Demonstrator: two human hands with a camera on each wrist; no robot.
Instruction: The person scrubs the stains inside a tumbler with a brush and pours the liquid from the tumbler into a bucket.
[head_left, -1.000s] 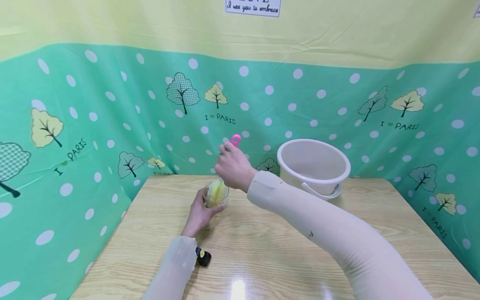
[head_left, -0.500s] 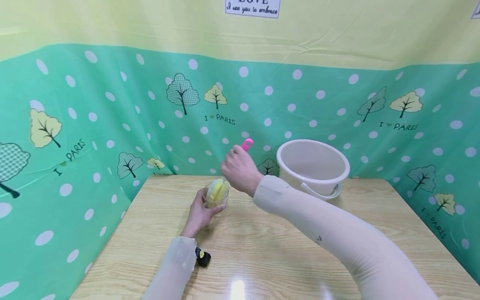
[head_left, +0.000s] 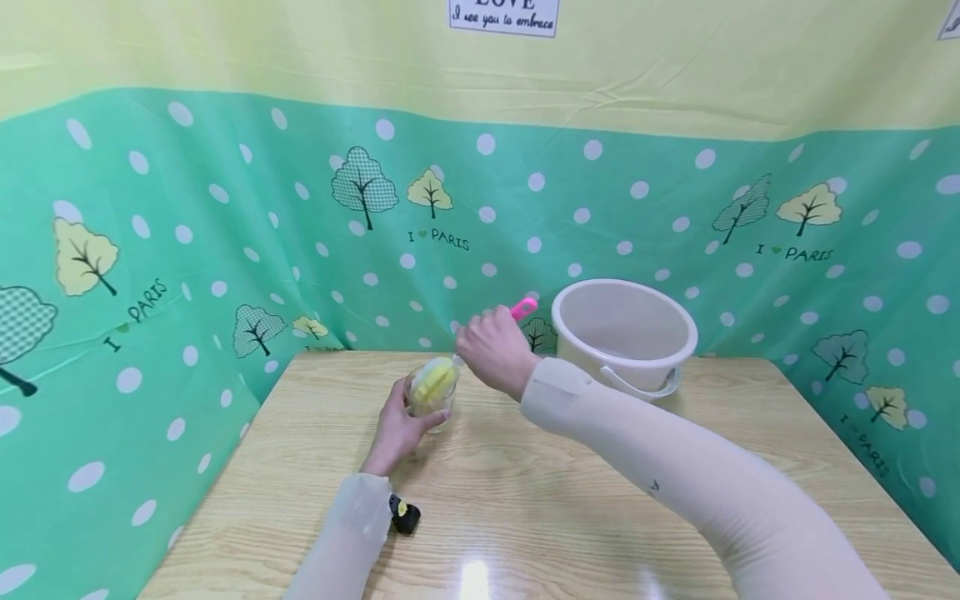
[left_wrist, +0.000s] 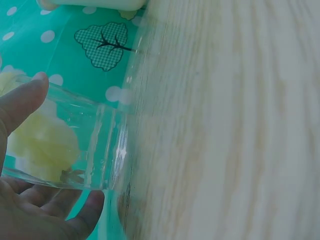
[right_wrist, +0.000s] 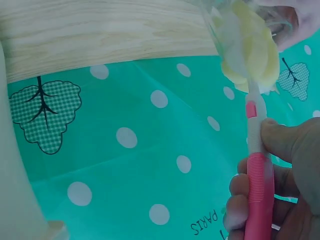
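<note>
A clear glass cup (left_wrist: pixel 105 145) stands on the table in the grip of my left hand (head_left: pixel 397 429), thumb on one side and fingers on the other. In the head view my right hand (head_left: pixel 495 350) holds a cup brush by its pink and white handle (right_wrist: pixel 260 195). The brush's yellow and white sponge head (head_left: pixel 435 381) is inside the cup, its upper part showing at the mouth. The handle slants up to the right, and its pink end pokes out beyond my right fist. Through the cup's wall the left wrist view shows the sponge above the thick base.
A white bucket (head_left: pixel 573 354) with its carrying handle hanging down in front stands at the back right of the wooden table (head_left: pixel 525 517). A small black object (head_left: pixel 406 516) is beside my left sleeve. Green and yellow printed cloth (head_left: pixel 495 167) hangs behind and along the sides.
My right hand has moved right and slightly down, tipping the brush handle over to the right. The sponge head has tilted with it in the cup. The left hand and cup stay put.
</note>
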